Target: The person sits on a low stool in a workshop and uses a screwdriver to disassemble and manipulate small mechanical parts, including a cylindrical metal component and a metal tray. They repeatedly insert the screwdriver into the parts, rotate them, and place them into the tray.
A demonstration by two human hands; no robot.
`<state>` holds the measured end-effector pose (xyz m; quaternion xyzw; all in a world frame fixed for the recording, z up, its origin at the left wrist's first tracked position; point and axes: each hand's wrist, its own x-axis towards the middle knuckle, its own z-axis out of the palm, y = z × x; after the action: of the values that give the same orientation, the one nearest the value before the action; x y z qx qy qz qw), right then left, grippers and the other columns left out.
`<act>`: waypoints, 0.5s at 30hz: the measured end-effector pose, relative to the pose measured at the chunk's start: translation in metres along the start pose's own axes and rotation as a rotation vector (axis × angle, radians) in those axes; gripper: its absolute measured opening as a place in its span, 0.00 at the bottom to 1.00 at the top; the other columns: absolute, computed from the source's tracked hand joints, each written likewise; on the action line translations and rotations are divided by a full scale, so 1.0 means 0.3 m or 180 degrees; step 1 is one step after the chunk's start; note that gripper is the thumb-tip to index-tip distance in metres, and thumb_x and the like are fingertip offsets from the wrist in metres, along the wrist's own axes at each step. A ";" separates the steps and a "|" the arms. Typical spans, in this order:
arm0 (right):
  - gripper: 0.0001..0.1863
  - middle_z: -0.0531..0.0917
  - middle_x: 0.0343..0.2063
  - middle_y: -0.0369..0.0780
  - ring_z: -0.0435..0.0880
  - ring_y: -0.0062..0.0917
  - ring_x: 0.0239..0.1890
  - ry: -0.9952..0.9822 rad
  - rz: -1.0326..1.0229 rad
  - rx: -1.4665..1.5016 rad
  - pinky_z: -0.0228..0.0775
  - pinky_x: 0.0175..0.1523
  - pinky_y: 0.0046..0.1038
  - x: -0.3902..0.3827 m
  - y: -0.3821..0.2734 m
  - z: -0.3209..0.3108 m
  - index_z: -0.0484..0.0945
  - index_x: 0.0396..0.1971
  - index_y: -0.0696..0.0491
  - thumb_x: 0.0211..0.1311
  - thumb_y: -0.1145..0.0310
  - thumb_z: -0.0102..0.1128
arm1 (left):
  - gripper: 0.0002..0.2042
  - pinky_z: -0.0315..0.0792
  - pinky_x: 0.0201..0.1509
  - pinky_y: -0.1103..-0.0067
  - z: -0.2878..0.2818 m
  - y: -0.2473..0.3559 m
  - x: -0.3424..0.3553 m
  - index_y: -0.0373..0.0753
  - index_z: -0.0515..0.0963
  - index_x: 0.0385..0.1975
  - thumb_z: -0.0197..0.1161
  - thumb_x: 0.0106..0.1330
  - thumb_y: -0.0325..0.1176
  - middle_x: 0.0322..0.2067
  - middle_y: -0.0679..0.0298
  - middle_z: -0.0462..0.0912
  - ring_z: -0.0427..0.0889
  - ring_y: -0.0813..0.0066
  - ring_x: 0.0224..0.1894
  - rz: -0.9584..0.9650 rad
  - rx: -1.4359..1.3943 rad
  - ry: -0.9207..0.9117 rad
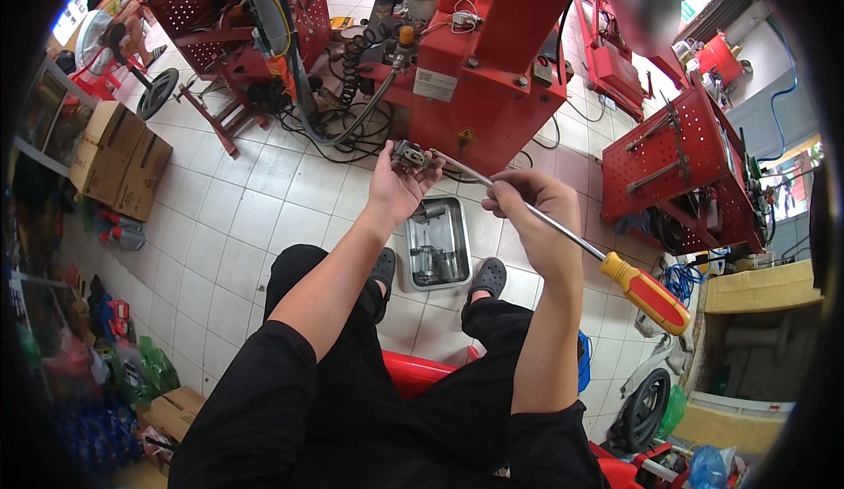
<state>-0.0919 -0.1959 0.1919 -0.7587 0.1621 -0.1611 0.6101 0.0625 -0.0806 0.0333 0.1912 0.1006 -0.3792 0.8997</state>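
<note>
My left hand is curled round a small grey metal part with an opening in its face, above the floor in front of me. A long screwdriver with a yellow and red handle slants across from the right. Its steel shaft is pinched between the thumb and fingers of my right hand, well ahead of the handle. The tip end reaches the metal part; whether it touches the part or the left fingers I cannot tell. Below the hands, a metal tray on the floor holds several metal parts.
A red machine base with cables stands just beyond my hands. Cardboard boxes sit at the left, and a red perforated tool cart at the right. My feet in grey clogs flank the tray. A wheel lies lower right.
</note>
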 end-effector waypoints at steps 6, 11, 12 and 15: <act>0.09 0.83 0.24 0.40 0.81 0.17 0.28 -0.0140 0.0031 -0.0161 0.71 0.37 0.19 0.001 0.014 0.038 0.79 0.33 0.64 0.57 0.74 0.57 | 0.23 0.75 0.46 0.67 -0.010 0.000 0.005 0.35 0.72 0.35 0.45 0.68 0.54 0.34 0.56 0.78 0.78 0.54 0.45 -0.0001 0.0052 -0.0007; 0.09 0.83 0.25 0.40 0.82 0.18 0.29 -0.0148 -0.0002 -0.0295 0.71 0.37 0.19 0.001 0.013 0.052 0.79 0.34 0.64 0.57 0.73 0.56 | 0.23 0.76 0.44 0.68 -0.003 -0.007 0.001 0.35 0.72 0.35 0.46 0.67 0.53 0.33 0.57 0.78 0.78 0.54 0.45 -0.0010 0.0115 0.0041; 0.09 0.83 0.25 0.40 0.82 0.18 0.29 -0.0147 0.0012 -0.0280 0.71 0.37 0.19 0.001 0.013 0.054 0.79 0.34 0.64 0.57 0.73 0.56 | 0.23 0.76 0.44 0.68 -0.004 -0.007 0.002 0.35 0.72 0.34 0.47 0.67 0.53 0.33 0.57 0.78 0.78 0.54 0.45 -0.0018 0.0124 0.0026; 0.09 0.83 0.24 0.40 0.82 0.18 0.29 -0.0147 0.0052 -0.0296 0.71 0.37 0.19 0.001 0.011 0.057 0.79 0.34 0.64 0.58 0.73 0.56 | 0.21 0.75 0.46 0.68 -0.013 -0.009 0.006 0.37 0.73 0.35 0.47 0.67 0.53 0.34 0.58 0.79 0.79 0.55 0.44 -0.0044 0.0172 -0.0088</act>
<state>-0.0843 -0.1817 0.1854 -0.7884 0.1615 -0.1309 0.5790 0.0616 -0.0819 0.0285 0.2095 0.0792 -0.3905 0.8929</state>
